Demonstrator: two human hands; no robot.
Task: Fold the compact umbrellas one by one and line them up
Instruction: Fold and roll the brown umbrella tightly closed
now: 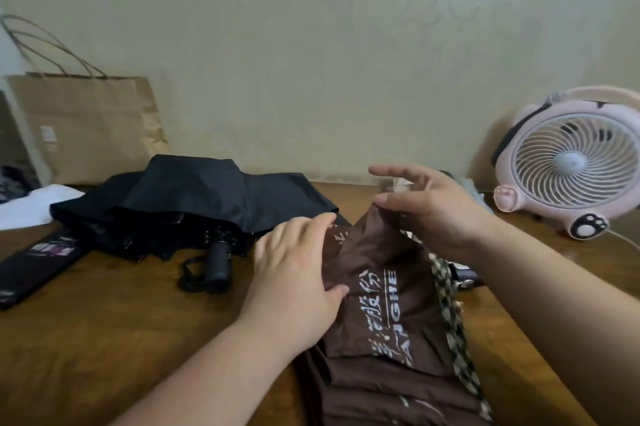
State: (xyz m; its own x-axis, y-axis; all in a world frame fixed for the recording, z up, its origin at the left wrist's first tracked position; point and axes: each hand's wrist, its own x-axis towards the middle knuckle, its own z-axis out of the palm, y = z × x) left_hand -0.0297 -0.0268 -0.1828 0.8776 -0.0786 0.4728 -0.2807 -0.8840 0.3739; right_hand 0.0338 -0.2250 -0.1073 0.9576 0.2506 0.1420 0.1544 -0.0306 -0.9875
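A brown compact umbrella (384, 328) with white lettering and a checked trim lies collapsed on the wooden table (114, 325), running from the front edge toward the middle. My left hand (294, 273) presses flat on its cloth at the left side, thumb on the fabric. My right hand (433, 214) pinches the far end of the brown cloth between thumb and fingers, other fingers spread. A black compact umbrella (194, 203) lies loosely collapsed at the back left, its handle (218, 262) and strap pointing toward me.
A black umbrella sleeve (38, 266) lies at the left. A brown paper bag (90, 127) stands against the wall at the back left, white cloth (31, 203) before it. A pink desk fan (568, 162) sits at the back right. A dark object (465, 275) lies under my right forearm.
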